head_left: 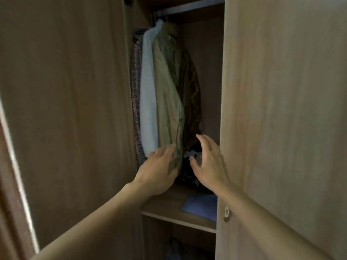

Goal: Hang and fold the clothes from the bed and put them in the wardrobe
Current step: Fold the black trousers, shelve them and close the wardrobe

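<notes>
- Here, the olive-green shirt [169, 91] hangs on a hanger from the rail [187, 8] inside the wardrobe, above and just beyond both hands. Its long sleeve drops straight down to the left hand.
- The left hand [157, 171] has its fingers stretched out and laid against the lower end of that sleeve, with the thumb just beneath the cuff. It touches the cloth rather than clutching it.
- The right hand [208, 166] is spread, fingers apart and slightly bent, and grips nothing. It hovers just right of the sleeve.
- Between the two hands and a little beyond them lies a dark heap of clothes [187, 166] with a scrap of white in it, resting at the back of the shelf [165, 207].
- Beneath the right wrist, a folded blue cloth [201, 205] lies flat on the same shelf, near its front edge.
- Above the left hand, a white garment [148, 100] hangs touching the shirt's left side, and a patterned knit garment [136, 109] hangs further left against it.
- Above the right hand, a darker olive garment [193, 91] hangs behind the shirt.
- The right door [281, 109] stands beside the right forearm, with its knob [226, 212] just below the wrist.
- The left door [65, 109] stands open beside the left forearm.
- Below the shelf, something bluish [173, 248] sits in the lower compartment, too dim to identify.
</notes>
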A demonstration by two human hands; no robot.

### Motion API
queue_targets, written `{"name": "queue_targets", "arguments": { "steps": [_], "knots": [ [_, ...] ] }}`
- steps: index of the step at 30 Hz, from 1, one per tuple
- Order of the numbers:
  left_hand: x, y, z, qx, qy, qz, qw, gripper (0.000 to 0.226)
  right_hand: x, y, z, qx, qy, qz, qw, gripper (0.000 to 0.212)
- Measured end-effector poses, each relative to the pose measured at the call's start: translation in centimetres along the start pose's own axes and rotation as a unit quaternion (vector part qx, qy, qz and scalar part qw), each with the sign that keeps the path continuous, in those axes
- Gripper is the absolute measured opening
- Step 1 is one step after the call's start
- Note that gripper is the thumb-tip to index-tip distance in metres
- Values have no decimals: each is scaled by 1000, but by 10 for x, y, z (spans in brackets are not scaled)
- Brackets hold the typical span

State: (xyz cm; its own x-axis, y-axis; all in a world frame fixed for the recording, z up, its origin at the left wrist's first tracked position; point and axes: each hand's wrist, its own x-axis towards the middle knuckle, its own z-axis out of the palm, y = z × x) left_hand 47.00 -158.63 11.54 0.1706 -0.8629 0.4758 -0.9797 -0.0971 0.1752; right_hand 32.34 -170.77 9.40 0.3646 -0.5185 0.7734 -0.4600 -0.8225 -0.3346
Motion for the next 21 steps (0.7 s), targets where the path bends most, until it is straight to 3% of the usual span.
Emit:
{"name": "queue_targets", "arguments": {
  "steps": [14, 21],
  "knots": [
    [-103, -115, -106, -15, 97, 68, 993, 68, -30, -178, 70, 5, -53, -17, 998, 66],
    [-133, -160, -147, 30, 249, 97, 963, 56, -44, -233, 89, 2, -78, -42, 996, 65]
  ]
}}
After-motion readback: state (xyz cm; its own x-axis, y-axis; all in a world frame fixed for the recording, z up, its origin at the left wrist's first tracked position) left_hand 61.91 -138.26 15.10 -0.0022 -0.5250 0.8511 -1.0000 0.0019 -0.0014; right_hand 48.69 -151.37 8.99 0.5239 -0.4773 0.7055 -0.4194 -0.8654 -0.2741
